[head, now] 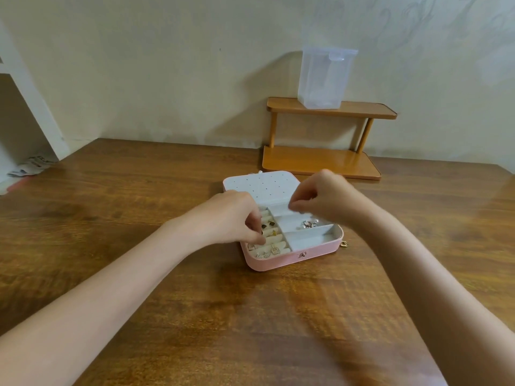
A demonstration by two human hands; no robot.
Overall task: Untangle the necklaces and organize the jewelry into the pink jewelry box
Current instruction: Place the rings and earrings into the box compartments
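Nearest, two bare forearms reach forward over the wooden table (139, 207) toward the pink jewelry box (295, 259), which lies open at mid-table, its lid flat behind it. The task looks well along: gold earrings (267, 252) sit in the cushioned rolls on the box's left side, and silver rings (308, 224) lie in a middle right compartment. The near right compartment looks bare, and no loose necklace shows on the table, so little seems left. The left hand (231, 215) is curled palm-down over the rolls, fingertips pressed together low among them; whether it grips a piece cannot be told. The right hand (323, 197), blurred, hovers above the far right compartment with fingertips pinched; any chain between them is too fine to see. Beyond stands a wooden shelf (328, 162) bearing a clear plastic container (323, 79).
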